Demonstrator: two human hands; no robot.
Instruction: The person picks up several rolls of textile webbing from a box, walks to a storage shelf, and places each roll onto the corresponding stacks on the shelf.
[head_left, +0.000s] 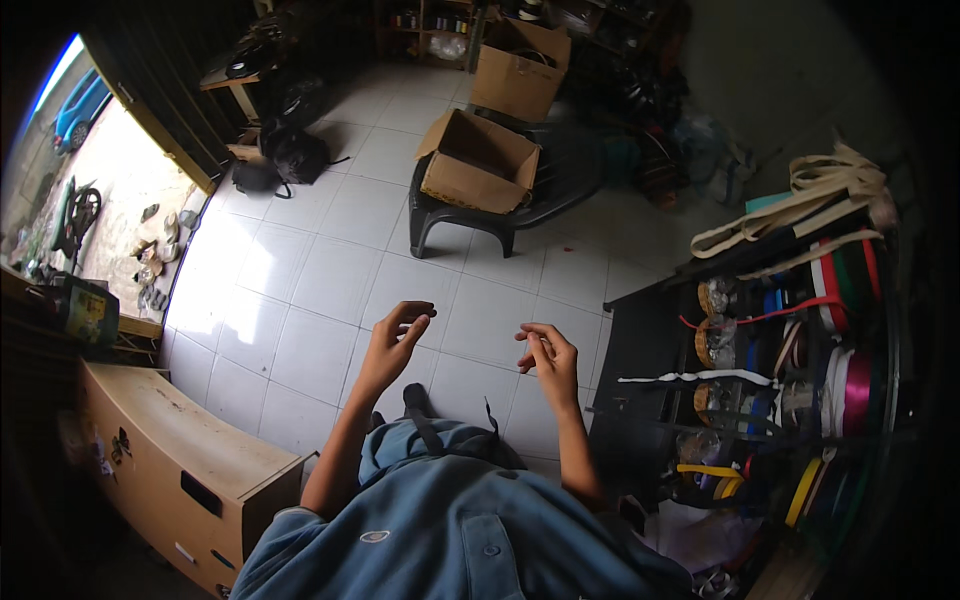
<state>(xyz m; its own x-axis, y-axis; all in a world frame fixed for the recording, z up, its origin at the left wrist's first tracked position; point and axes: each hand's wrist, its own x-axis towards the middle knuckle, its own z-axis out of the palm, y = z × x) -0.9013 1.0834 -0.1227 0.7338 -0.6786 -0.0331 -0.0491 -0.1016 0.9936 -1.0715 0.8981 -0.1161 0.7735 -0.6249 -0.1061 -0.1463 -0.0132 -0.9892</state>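
In front of my body my left hand (pixel 398 338) is raised over the tiled floor, its fingers loosely bent with nothing in them. My right hand (pixel 552 357) hovers at about the same height, thumb and fingers apart and likewise holding nothing. Beyond both hands an open cardboard box (pixel 450 188) sits on a dark plastic chair (pixel 437 230). To the right of my right hand stands a dark rack (pixel 640 350) with rolls of ribbon and webbing; a white cord (pixel 700 377) sticks out from it toward me. Neither hand touches anything.
A wooden cabinet (pixel 180 430) stands at the near left. Further off are another cardboard box (pixel 520 85) and black bags (pixel 295 155) on the floor. At the left, a bright doorway shows shoes (pixel 150 260) outside. Beige straps (pixel 790 210) lie across the rack's top.
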